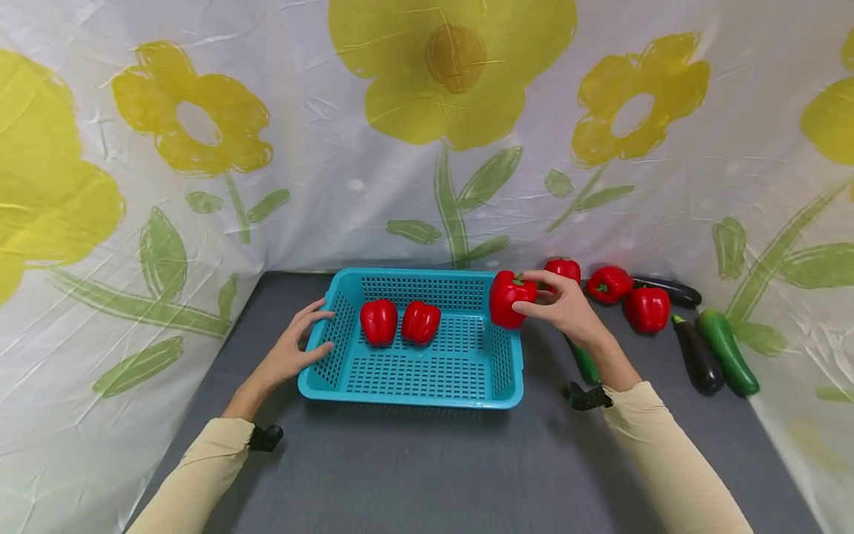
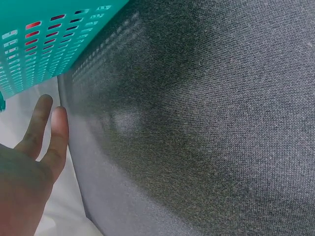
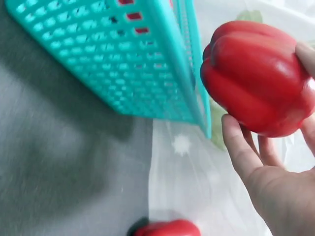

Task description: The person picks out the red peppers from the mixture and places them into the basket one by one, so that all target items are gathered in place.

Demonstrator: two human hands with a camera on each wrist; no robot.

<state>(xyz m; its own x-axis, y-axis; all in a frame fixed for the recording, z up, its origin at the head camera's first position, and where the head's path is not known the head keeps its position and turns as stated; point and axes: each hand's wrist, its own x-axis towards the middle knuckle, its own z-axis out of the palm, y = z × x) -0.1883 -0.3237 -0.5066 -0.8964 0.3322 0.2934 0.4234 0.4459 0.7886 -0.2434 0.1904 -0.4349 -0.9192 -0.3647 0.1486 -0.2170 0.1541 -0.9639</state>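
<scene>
A blue-green plastic basket (image 1: pixel 410 402) stands on the dark table, with two red bell peppers (image 1: pixel 379 323) lying inside toward its left and middle. Above the basket's right rim, my right hand (image 1: pixel 563 304) holds another red bell pepper (image 3: pixel 256 78) between thumb and fingers. My left hand (image 1: pixel 293 352) is at the basket's left side, fingers spread and fairly straight, the tips at the rim. In the left wrist view, two fingers (image 2: pixel 59 130) extend beside the basket's outer wall; whether they touch it I cannot tell.
Right of the basket lie more red bell peppers (image 1: pixel 647 310), dark eggplants (image 1: pixel 697 356) and a green zucchini (image 1: pixel 729 352). Another green vegetable (image 1: pixel 584 362) is partly hidden under my right forearm. A flower-printed cloth (image 1: pixel 313 185) hangs behind the table.
</scene>
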